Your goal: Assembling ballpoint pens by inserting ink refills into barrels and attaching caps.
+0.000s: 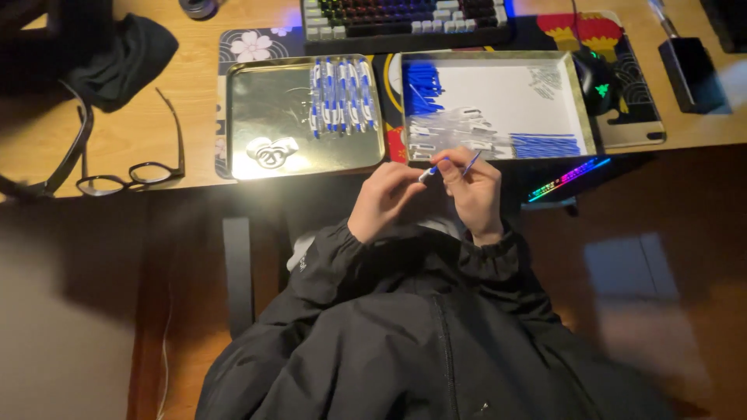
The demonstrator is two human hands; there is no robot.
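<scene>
My left hand (383, 198) and my right hand (475, 190) meet just below the desk edge, in front of my black jacket. The left hand pinches a clear pen barrel with a blue tip (429, 172). Between the right hand's fingers is a thin blue refill (471, 162), tilted up to the right. Straight above the hands lies a metal tray (580, 109) lined in white, with blue refills (422, 84), clear barrels (451, 128) and more blue parts (545, 145). To its left, a second metal tray (264, 101) carries a row of assembled pens (342, 95).
A keyboard (405, 17) sits behind the trays on a patterned desk mat (250, 45). A black mouse (595, 78) lies right of the white-lined tray. Black glasses (132, 173) and a dark cloth (124, 58) rest on the left of the wooden desk. A glowing light strip (568, 177) hangs under the desk edge.
</scene>
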